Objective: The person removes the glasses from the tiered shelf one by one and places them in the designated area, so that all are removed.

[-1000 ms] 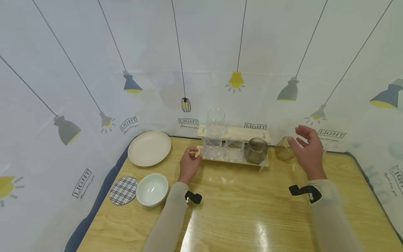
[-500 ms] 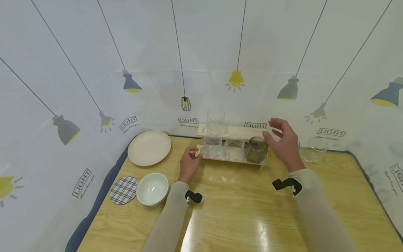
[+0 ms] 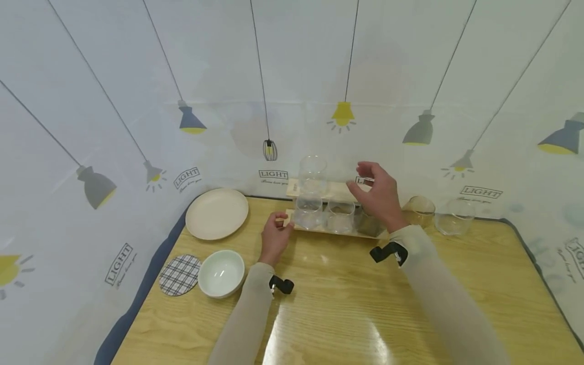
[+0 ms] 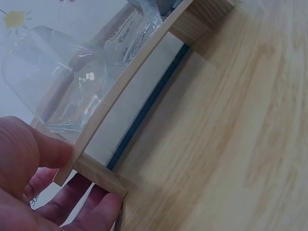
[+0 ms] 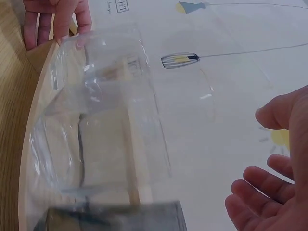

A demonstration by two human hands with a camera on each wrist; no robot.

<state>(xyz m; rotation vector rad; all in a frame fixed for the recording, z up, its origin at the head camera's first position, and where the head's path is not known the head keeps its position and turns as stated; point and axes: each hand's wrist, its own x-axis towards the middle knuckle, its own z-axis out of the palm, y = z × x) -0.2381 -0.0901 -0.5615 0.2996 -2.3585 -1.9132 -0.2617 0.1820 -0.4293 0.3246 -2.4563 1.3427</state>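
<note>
A two-tier wooden rack [image 3: 335,190] stands by the back wall. Its left end is gripped by my left hand [image 3: 276,238], the thumb on the lower board and the fingers around the leg [image 4: 102,178]. On the lower tier sit two clear glasses, the left glass [image 3: 307,215] and the middle glass [image 3: 339,220], then a dark grey glass [image 3: 368,225]. One more clear glass [image 3: 313,175] stands on the upper tier. My right hand [image 3: 378,195] hovers over the rack's right part, fingers apart, holding nothing, and partly hides the dark glass.
Right of the rack stand an amber glass [image 3: 420,210] and a clear glass [image 3: 454,218]. At the left lie a cream plate [image 3: 217,214] and a plaid round mat [image 3: 179,276], with a white bowl [image 3: 221,274] beside the mat. A printed sheet [image 3: 388,66] hangs behind.
My right hand has moved left from over the amber glass to above the rack's right side, uncovering the amber and clear glasses there. The left hand has kept its place on the rack.
</note>
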